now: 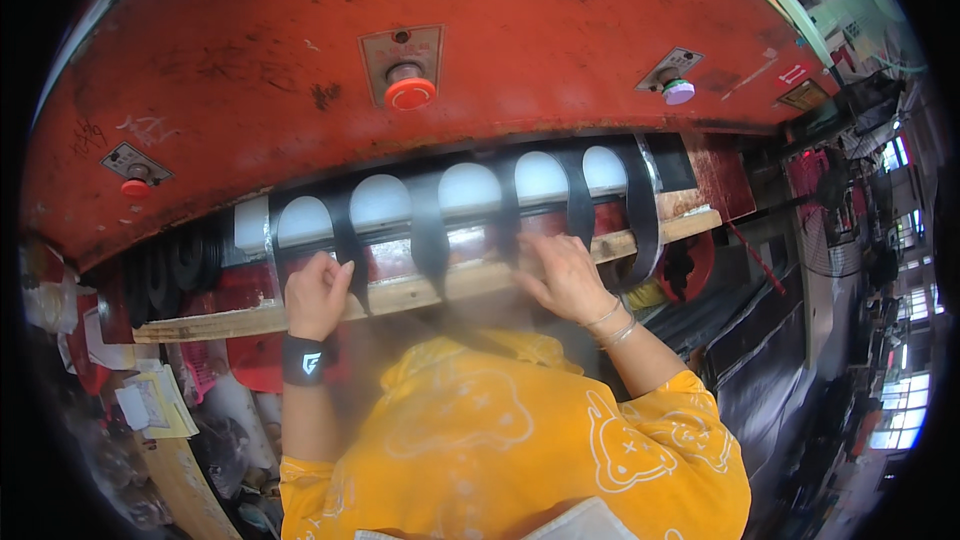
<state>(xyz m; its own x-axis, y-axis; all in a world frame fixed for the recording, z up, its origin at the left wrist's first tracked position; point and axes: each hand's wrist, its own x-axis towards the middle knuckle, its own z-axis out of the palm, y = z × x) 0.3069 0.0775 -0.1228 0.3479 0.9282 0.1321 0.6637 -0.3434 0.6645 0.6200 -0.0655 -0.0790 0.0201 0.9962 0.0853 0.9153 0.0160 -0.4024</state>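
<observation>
A long black sheet (429, 230) lies across the machine bed, its front edge cut into hanging tongues with rounded gaps between them. Pale, round-topped areas (470, 187) show through the gaps. At the left, my left hand (318, 298) is closed beside one tongue, thumb against curled fingers; whatever it may pinch is hidden. My right hand (566, 278) reaches over the wooden front edge (480, 282), fingers stretched forward and thumb apart. Its fingertips are at another black tongue (508, 220), partly covering it; contact is unclear.
Above the bed hangs a red machine front (250, 70) with a red push button (410, 92) in the middle, another red button (136, 187) at left and a pale-green-rimmed button (677, 91) at right. Black rings (190, 262) sit at left. A red container (688, 270) stands right.
</observation>
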